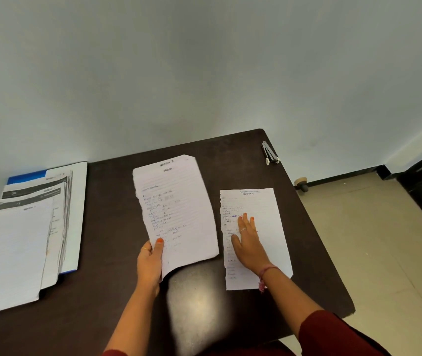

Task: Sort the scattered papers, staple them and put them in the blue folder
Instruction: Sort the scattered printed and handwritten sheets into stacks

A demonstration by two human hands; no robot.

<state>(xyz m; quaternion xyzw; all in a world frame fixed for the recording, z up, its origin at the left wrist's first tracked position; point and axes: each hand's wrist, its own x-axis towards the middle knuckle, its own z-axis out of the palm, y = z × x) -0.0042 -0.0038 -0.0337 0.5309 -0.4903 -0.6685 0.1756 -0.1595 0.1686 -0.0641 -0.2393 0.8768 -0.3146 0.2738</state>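
Note:
My left hand [151,260] grips the lower left corner of a handwritten lined sheet [176,211], holding it lifted above the middle of the dark table [107,253]. My right hand [247,242] lies flat, fingers spread, on a narrower handwritten sheet [258,209] lying on the table to the right. The blue folder [26,176] lies open at the table's left, mostly hidden under a fanned pile of papers [20,242]. A stapler [269,152] rests near the far right corner of the table.
The table's right edge drops to a tiled floor [374,240]. A small round doorstop [301,183] sits on the floor by the wall. A plain wall stands behind the table.

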